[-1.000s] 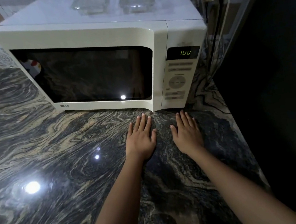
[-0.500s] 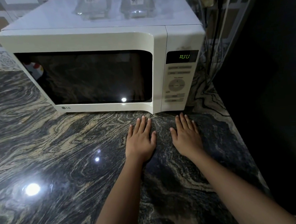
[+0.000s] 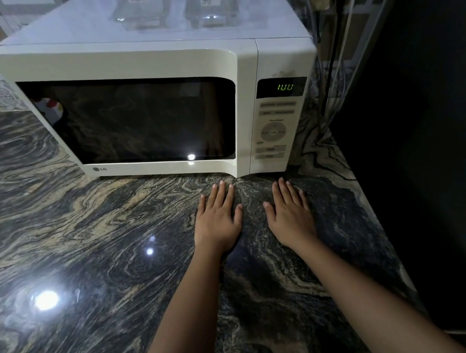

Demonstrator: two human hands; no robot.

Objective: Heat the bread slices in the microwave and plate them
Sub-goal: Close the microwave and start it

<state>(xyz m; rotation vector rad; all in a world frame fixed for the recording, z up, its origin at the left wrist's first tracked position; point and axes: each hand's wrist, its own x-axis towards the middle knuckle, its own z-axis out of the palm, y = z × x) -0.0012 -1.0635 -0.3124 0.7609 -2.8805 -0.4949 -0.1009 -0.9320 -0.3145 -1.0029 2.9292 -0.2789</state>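
A white microwave [image 3: 139,59] stands at the back of the dark marbled counter [image 3: 74,236], its door shut and its window dark. Green digits glow on its display [image 3: 285,87] above the button panel [image 3: 273,132]. My left hand [image 3: 219,221] lies flat on the counter, palm down, fingers apart, just in front of the door's right corner. My right hand [image 3: 290,213] lies flat beside it, below the button panel. Neither hand holds anything. No bread slices or plate are visible; the microwave's inside cannot be made out.
Two clear glass jars [image 3: 142,4] [image 3: 210,0] with barcode labels stand on top of the microwave. Cables [image 3: 333,50] hang behind its right side. A large black surface [image 3: 423,142] rises along the counter's right edge. The wall behind is tiled.
The view has tilted up slightly, so the microwave sits lower in frame. Both hands stay flat on the counter in the same place.
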